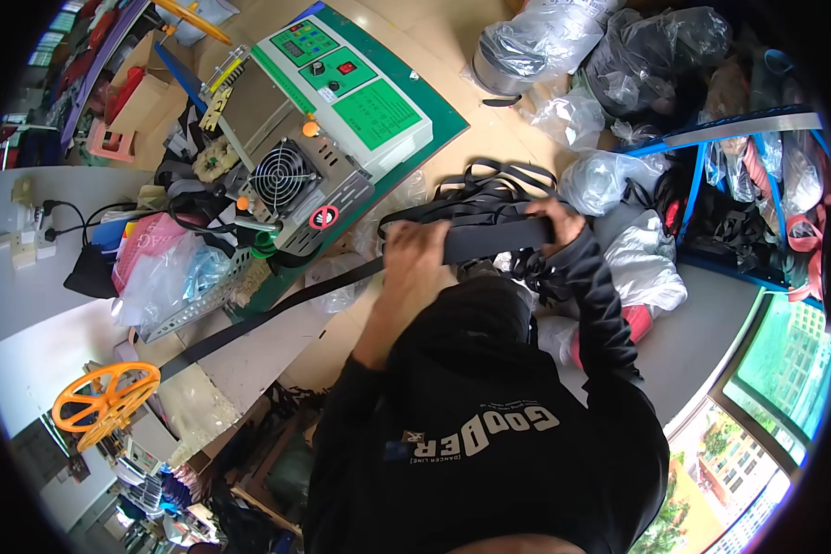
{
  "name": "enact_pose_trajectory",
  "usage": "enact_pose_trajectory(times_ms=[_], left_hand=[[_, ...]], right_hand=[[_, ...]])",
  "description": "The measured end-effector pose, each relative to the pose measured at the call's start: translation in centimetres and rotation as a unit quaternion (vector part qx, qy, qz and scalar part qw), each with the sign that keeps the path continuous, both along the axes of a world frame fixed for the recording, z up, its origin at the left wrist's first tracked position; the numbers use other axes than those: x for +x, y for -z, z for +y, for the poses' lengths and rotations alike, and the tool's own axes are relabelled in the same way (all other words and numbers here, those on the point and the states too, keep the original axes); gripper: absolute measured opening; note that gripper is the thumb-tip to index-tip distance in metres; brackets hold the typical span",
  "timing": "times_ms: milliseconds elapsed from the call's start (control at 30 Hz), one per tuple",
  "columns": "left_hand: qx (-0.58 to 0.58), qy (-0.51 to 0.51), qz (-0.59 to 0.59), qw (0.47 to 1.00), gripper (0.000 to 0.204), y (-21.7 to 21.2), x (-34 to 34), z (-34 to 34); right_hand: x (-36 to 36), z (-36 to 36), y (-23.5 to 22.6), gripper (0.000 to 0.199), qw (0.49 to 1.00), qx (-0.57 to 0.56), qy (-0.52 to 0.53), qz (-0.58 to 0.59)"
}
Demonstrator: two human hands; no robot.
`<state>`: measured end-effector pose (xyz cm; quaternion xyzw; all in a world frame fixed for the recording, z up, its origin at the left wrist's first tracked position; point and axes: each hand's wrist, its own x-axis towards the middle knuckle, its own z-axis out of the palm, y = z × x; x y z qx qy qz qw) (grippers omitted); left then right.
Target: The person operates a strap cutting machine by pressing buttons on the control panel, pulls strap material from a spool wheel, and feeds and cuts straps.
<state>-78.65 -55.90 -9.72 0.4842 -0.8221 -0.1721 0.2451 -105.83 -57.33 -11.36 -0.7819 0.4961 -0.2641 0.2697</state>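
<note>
A wide black webbing strap (496, 241) is stretched flat between my two hands, in front of my body. My left hand (413, 268) is closed around its left part, and my right hand (563, 224) grips the right end with the fingers wrapped over it. From my left hand a long run of the strap slants down to the left, toward an orange spoked reel (107, 403). Loose loops of black webbing (494, 185) are heaped just beyond my hands, partly hidden by the stretched piece.
A machine with a green-and-white control panel (342, 78) and a fan (284, 174) stands on a green-topped table (448, 120) at the upper left. Plastic-wrapped bundles (656, 55) lie at the far right, near a blue metal rack (688, 203). A window (776, 379) is at the lower right.
</note>
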Motion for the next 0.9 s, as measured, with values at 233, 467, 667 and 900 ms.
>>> enact_pose_trajectory(times_ms=[233,467,667,900], left_hand=[[0.041,-0.222,-0.199,0.954,0.047,-0.5,17.4,7.7],[0.098,-0.303,-0.309,0.896,0.049,-1.0,20.9,10.9],[0.184,-0.124,-0.256,0.941,0.073,1.4,13.2,8.5],[0.088,0.052,0.028,0.994,0.077,0.1,-2.3,1.5]], right_hand=[[-23.9,7.1,11.9,0.027,0.937,0.004,0.323,0.132],[-34.8,10.8,15.0,0.018,0.91,-0.045,0.399,0.105],[-19.5,4.5,10.7,0.027,0.958,0.0,0.267,0.103],[-0.3,1.3,2.8,0.049,0.999,0.046,-0.018,0.004]])
